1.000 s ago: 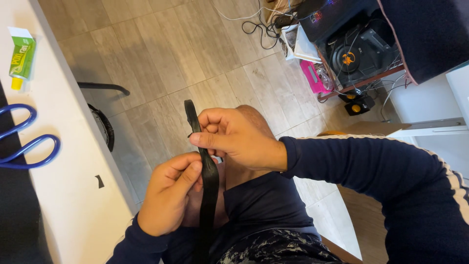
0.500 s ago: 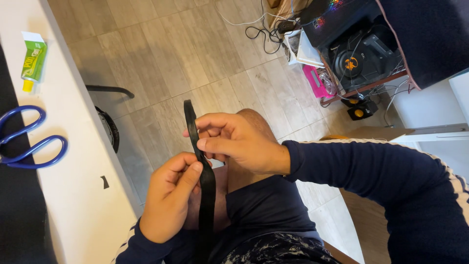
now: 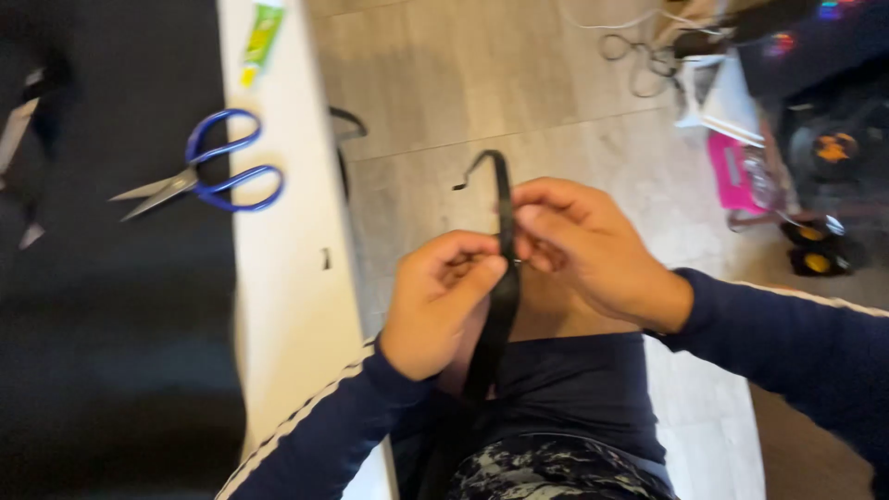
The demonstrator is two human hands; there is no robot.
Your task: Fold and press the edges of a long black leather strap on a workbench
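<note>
Over my lap I hold a narrow black strap (image 3: 504, 208) upright, its top end curling to the left. My left hand (image 3: 435, 301) pinches the strap from the left at mid-height. My right hand (image 3: 588, 245) grips it from the right, fingertips meeting the left thumb on the strap. The strap's lower part runs down between my knees and out of sight. Both arms wear dark blue sleeves with white stripes.
A white table edge (image 3: 278, 278) runs down the left with a black mat (image 3: 111, 352) on it. Blue-handled scissors (image 3: 208, 181) and a green tube (image 3: 259, 37) lie there. Cables (image 3: 639, 56), a pink item (image 3: 736, 171) and dark equipment sit on the floor at the upper right.
The camera has swung left, showing more of the table and mat. My hands stay on the strap, whose top end now curls over to the left.
</note>
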